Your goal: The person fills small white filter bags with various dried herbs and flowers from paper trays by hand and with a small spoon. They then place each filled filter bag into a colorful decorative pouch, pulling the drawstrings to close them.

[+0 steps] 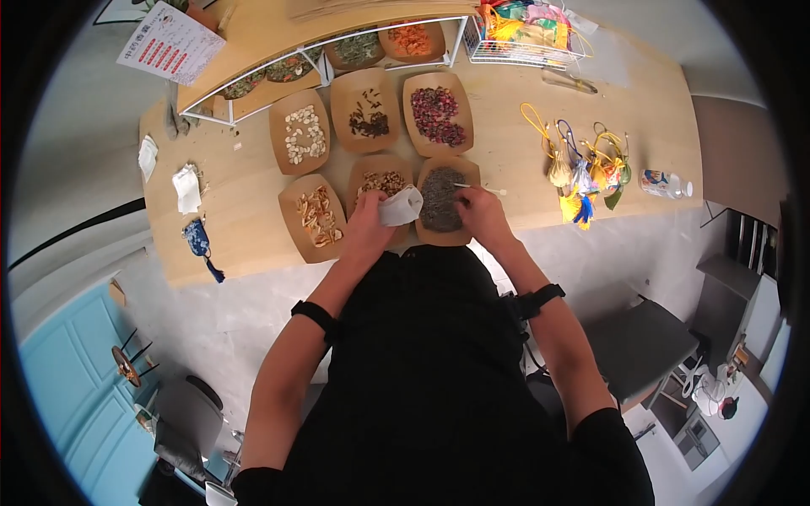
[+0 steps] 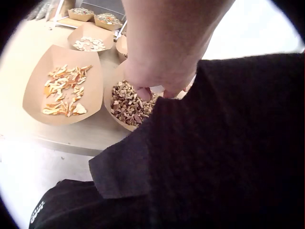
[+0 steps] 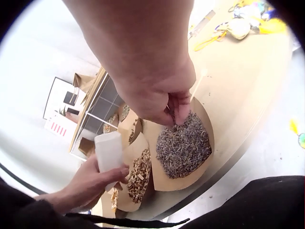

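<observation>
The left hand (image 1: 368, 221) grips a smooth white pouch (image 3: 109, 155) in curled fingers beside woody chips (image 3: 139, 179), long axis crosswise, mouth rightward; the right hand's (image 1: 483, 212) fingertips pinch spiky dried lavender (image 3: 183, 148) in a brown tray (image 3: 164, 182).

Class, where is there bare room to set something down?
Bare tabletop lies between the red-petal tray and the tasselled pouches, and between the blue pouch and the pale-strip tray. The middle is crowded: six trays, left hand and right hand above.
</observation>
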`<control>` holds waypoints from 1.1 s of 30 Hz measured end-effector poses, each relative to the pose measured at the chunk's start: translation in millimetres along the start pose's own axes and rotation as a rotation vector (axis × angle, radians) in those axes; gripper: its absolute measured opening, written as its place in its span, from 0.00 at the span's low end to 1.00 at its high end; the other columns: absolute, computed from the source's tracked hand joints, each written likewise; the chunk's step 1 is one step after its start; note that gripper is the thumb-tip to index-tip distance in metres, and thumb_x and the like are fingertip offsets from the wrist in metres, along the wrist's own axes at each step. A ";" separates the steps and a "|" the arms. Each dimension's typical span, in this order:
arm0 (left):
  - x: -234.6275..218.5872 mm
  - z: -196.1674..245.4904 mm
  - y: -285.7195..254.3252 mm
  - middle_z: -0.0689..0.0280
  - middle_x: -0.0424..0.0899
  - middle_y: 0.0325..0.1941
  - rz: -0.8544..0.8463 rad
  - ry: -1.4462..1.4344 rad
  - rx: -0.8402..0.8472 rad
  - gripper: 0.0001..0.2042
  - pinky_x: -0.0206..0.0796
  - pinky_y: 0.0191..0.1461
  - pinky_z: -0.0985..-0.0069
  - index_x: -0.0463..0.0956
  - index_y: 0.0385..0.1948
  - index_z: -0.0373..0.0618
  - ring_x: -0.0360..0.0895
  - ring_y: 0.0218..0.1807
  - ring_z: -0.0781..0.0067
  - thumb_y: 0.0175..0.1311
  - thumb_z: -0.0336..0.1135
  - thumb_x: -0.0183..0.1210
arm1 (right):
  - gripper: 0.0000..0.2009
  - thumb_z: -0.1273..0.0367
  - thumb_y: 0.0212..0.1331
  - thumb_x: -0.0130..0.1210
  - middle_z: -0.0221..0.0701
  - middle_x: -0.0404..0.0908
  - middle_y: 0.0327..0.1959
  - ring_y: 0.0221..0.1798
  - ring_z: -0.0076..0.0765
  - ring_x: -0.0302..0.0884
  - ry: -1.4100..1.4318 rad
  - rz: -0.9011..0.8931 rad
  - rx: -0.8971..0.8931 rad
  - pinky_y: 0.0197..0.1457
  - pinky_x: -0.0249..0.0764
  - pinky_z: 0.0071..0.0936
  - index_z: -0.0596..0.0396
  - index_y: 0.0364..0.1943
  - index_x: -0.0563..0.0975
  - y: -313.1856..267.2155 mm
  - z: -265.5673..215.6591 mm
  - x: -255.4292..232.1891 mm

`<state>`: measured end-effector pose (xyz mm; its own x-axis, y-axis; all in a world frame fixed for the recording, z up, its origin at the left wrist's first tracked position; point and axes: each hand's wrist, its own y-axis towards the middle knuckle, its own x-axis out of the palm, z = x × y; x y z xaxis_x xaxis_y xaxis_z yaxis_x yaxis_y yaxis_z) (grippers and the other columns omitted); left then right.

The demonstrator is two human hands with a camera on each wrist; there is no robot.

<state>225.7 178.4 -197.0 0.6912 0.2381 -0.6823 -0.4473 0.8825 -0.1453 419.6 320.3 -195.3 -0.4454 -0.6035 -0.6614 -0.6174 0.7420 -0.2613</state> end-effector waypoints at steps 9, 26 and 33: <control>21.6 6.5 17.1 0.59 0.80 0.42 -0.056 -0.307 -0.143 0.20 0.73 0.45 0.69 0.68 0.46 0.41 0.80 0.43 0.63 0.53 0.30 0.68 | 0.06 0.74 0.55 0.56 0.44 0.79 0.37 0.41 0.55 0.78 -0.088 -0.034 -0.066 0.48 0.76 0.44 0.59 0.37 0.80 5.7 -0.7 -2.1; -163.1 112.9 -0.4 0.60 0.78 0.47 -0.178 -1.296 -0.241 0.22 0.70 0.33 0.76 0.65 0.58 0.43 0.79 0.41 0.69 0.62 0.30 0.58 | 0.09 0.69 0.52 0.61 0.39 0.76 0.37 0.47 0.46 0.75 -0.291 0.082 -0.328 0.52 0.74 0.40 0.58 0.36 0.78 -7.8 -0.1 11.8; -166.7 129.6 -15.3 0.57 0.77 0.49 -0.175 -1.194 -0.196 0.23 0.71 0.31 0.76 0.64 0.58 0.42 0.79 0.41 0.69 0.65 0.40 0.57 | 0.11 0.69 0.52 0.61 0.41 0.75 0.39 0.47 0.48 0.75 -0.265 0.101 -0.265 0.51 0.75 0.39 0.59 0.38 0.77 -14.8 -2.7 20.4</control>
<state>190.9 177.8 11.8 0.7911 0.4364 0.4286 -0.3031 0.8883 -0.3450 417.9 296.3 -203.0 -0.3506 -0.4090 -0.8425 -0.7406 0.6717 -0.0178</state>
